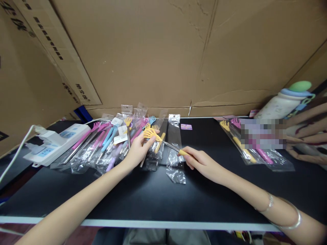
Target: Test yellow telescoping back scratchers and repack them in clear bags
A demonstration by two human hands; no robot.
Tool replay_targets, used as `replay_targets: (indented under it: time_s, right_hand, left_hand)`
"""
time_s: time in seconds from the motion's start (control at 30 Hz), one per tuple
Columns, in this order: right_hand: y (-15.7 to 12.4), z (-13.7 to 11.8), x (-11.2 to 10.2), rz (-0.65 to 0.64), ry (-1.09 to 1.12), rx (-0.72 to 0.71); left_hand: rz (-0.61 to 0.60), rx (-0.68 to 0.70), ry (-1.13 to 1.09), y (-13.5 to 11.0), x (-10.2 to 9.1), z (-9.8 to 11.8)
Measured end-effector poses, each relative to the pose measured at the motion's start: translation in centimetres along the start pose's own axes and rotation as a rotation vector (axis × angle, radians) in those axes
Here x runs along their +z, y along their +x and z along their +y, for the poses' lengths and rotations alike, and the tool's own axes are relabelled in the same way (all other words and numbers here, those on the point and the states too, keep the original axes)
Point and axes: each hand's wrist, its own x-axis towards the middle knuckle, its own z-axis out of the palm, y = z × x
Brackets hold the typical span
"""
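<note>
A yellow back scratcher [171, 146] with a metal shaft is held between both hands above the table. My left hand [140, 147] closes its fingers around the claw-shaped head. Gripping the yellow handle at the other end is my right hand [196, 159]. Under the shaft lies a clear plastic sleeve [175, 170], flat on the black surface. To the left, several more back scratchers [108, 136] in pink, blue, purple and yellow lie heaped in clear bags, some with white labels. Another yellow back scratcher [159, 143] lies bagged just behind my left hand.
A small purple card [186, 127] lies behind the sleeve. On the right are bagged yellow and pink back scratchers [244, 149] and a white bottle [279, 105]. A power strip [57, 144] with cables stands at left. Cardboard [153, 61] walls the back of the black table [153, 204].
</note>
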Motion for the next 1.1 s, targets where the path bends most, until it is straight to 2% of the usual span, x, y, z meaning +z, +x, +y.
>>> replay_targets:
  time_s: [0.2,0.63,0.9,1.1]
  right_hand:
    - [-0.2,0.3,-0.1,0.104,-0.21,-0.01]
    - [-0.3,-0.2,-0.9,0.096,-0.315,0.025]
    - [-0.3,-0.3,-1.3,0.06,-0.282,0.044]
    - [-0.2,0.1,-1.5,-0.034,-0.075,0.025]
  left_hand:
    - [0.031,0.043,0.108,-0.3,0.0,0.3]
    - [-0.04,0.043,0.218,-0.7,0.1,1.0]
    - [-0.09,0.026,0.136,-0.9,0.1,0.7]
    - [-0.12,0.015,0.1,-0.7,0.1,1.0]
